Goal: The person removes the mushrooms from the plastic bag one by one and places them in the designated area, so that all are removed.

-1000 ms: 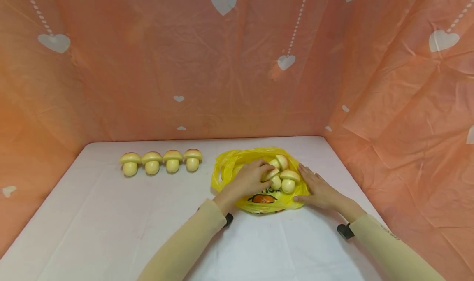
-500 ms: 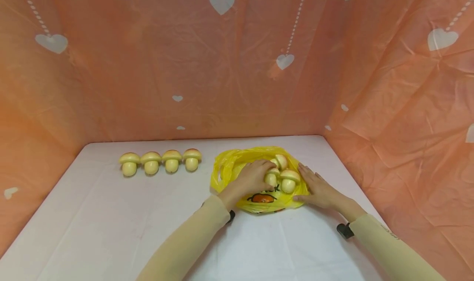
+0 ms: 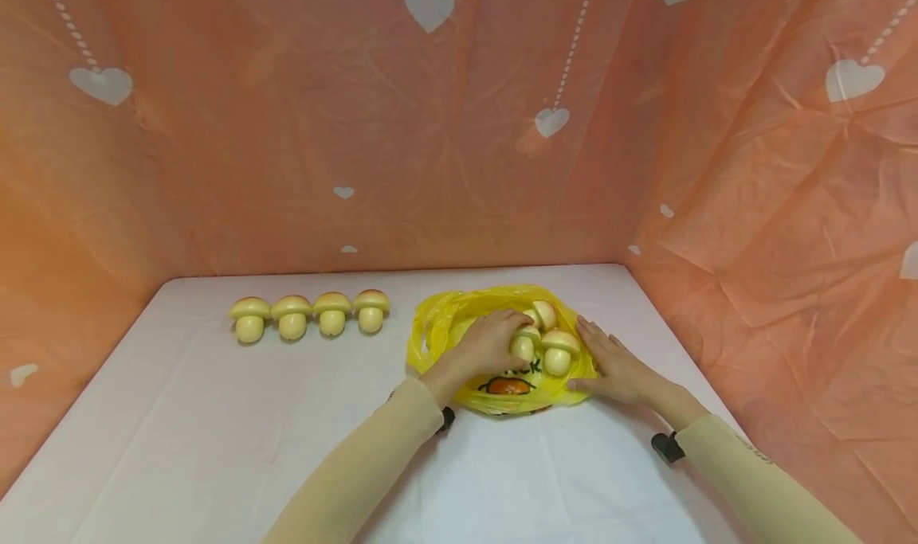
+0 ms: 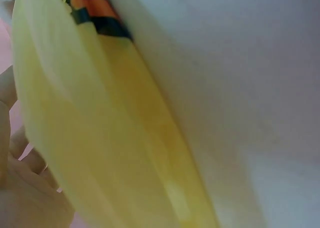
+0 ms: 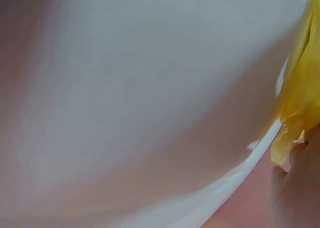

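Mushrooms [image 3: 558,357], three of them with pale stems and red-tinged caps, lay clustered right of the frame's centre, within the outline of a yellow plastic bag [image 3: 495,405]; from where I stood I could not tell whether they were inside it or on top. The left hand [image 3: 484,343] reached over the bag, its fingers and thumb curled about the leftmost mushroom [image 3: 526,346] of that cluster, though how firmly I couldn't tell. At the bag's right edge the right hand [image 3: 620,369] rested with fingers extended and thumb spread away from them, touching the plastic and gripping nothing that I could see. Black lettering, partly covered, and an orange printed shape [image 3: 508,386] showed on the bag below the mushrooms, and its looped handle [image 3: 423,333] faced left.

Four more mushrooms [image 3: 292,321] made a neat row left of centre, caps toward the top of the frame, well apart from the bag. Everything sat on a white-covered table [image 3: 215,432]. Both arms wore cream sleeves [image 3: 366,460], a black wrist device [image 3: 668,447] showing near each cuff. An orange curtain [image 3: 301,114] with white hearts [image 3: 429,5] filled the upper frame.
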{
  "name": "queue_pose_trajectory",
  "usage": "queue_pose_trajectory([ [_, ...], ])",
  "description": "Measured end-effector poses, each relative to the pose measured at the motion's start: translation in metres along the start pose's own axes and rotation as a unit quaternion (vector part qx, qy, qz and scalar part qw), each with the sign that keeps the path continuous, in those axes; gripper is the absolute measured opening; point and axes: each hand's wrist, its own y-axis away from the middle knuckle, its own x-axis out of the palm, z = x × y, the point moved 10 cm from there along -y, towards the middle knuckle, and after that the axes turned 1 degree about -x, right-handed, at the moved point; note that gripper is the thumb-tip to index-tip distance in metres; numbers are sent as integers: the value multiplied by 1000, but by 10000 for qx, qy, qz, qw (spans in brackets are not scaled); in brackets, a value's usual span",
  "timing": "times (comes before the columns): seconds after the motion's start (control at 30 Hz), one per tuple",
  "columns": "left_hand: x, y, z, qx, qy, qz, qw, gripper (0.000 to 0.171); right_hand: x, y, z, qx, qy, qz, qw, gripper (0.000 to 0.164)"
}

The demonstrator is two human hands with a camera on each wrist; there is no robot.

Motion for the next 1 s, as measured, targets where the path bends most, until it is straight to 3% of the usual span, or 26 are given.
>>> queue_pose_trajectory([
  [0.5, -22, 16, 2, 163, 563, -389, 9975, 72, 2, -2, 1, -53, -68, -37, 10000, 108],
  [0.77, -47, 31, 5, 312, 909, -793, 9922, 71, 3, -3, 0, -2, -97, -23, 10000, 108],
  [1.0, -73, 46, 8, 739, 889, -1308, 9846, 70, 3, -3, 0, -54, -82, -65, 9999, 108],
])
